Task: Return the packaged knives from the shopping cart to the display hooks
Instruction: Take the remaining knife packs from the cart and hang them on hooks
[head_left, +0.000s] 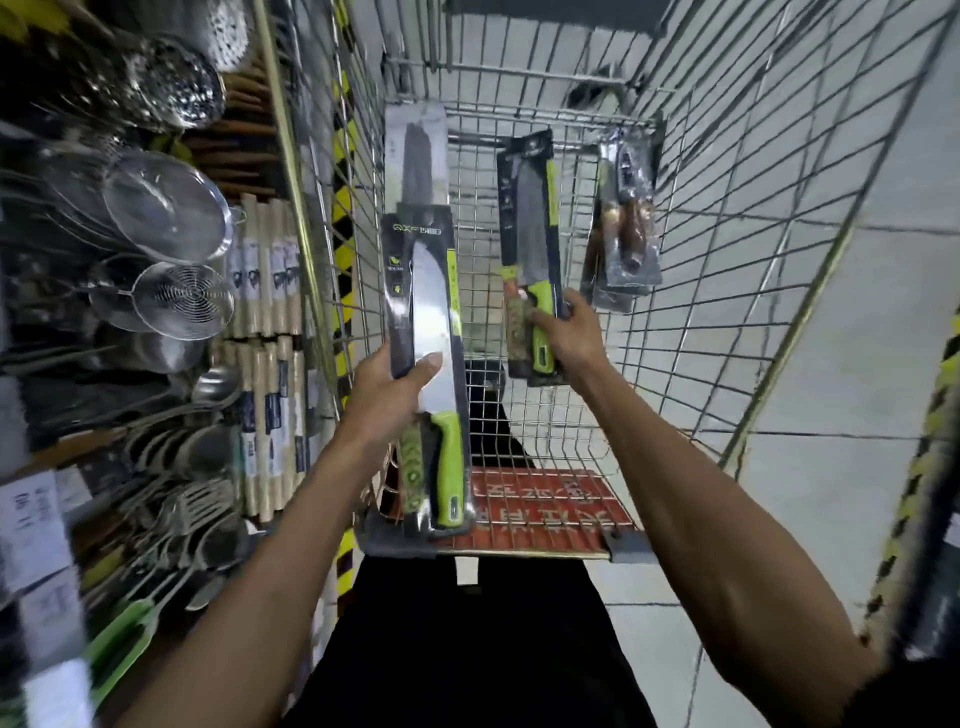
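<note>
Held over cart (524, 70), two-handed
Gripped centre-left pack (431, 312) in left hand (387, 395), centre pack (530, 218) in right hand (569, 338); best kept upright for hooking

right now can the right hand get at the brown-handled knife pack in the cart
Probably not as is: the right hand grips a green-handled knife pack. The brown-handled knife pack stands just beyond it, nothing between.

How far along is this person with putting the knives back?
Barely begun, it seems: no hung knife is in view. The left hand grips a green-handled knife pack and the right hand a green-handled cleaver pack, both over the shopping cart. A brown-handled pack and a grey pack are left in the cart.
</note>
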